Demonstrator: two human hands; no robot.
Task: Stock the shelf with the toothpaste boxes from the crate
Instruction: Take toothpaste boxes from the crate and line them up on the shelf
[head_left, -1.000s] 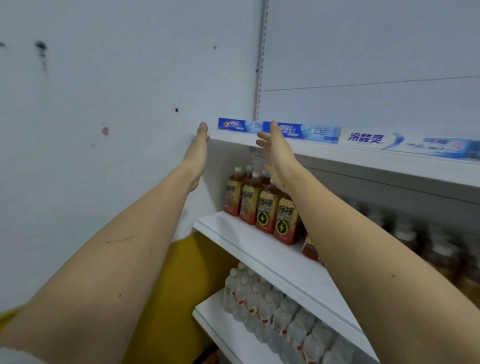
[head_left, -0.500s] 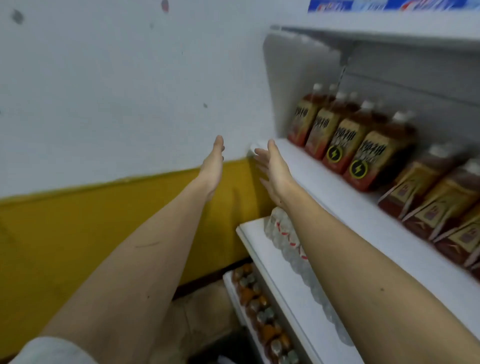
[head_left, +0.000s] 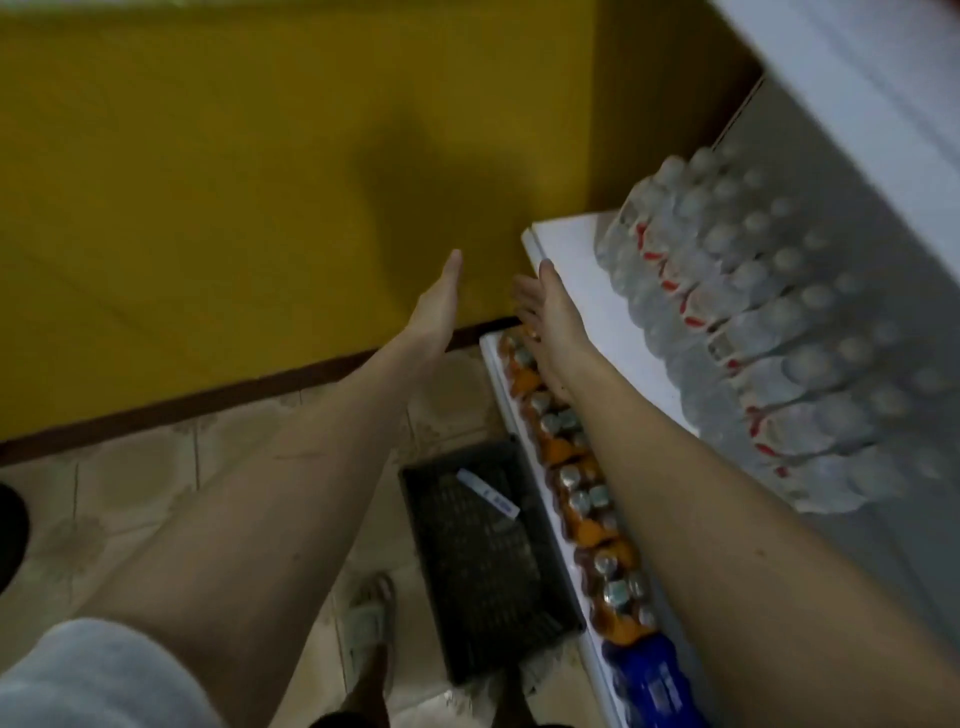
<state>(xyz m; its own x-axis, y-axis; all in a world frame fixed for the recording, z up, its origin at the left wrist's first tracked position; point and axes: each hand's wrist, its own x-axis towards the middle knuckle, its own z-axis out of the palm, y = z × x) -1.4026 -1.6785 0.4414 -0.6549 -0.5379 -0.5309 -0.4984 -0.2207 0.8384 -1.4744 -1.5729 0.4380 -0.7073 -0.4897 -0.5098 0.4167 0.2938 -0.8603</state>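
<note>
One toothpaste box (head_left: 487, 492) lies flat in the crate's (head_left: 488, 582) far end, long axis diagonal. Left hand (head_left: 439, 306) and right hand (head_left: 545, 312): grip spread, empty, beside the shelf (head_left: 582, 270) corner.

Dark plastic mesh crate (head_left: 488, 566), glossy tiled floor (head_left: 135, 483), smooth white shelf (head_left: 576, 260), clear plastic bottles (head_left: 737, 322)

A small shop, by the look of it. To the right of the right hand (head_left: 545, 306) a white shelf (head_left: 576, 260) carries packed rows of water bottles (head_left: 727, 312); below that hand, orange drink bottles (head_left: 571, 467) line a lower shelf. A dark crate (head_left: 493, 571) sits on the tiled floor (head_left: 156, 493).
</note>
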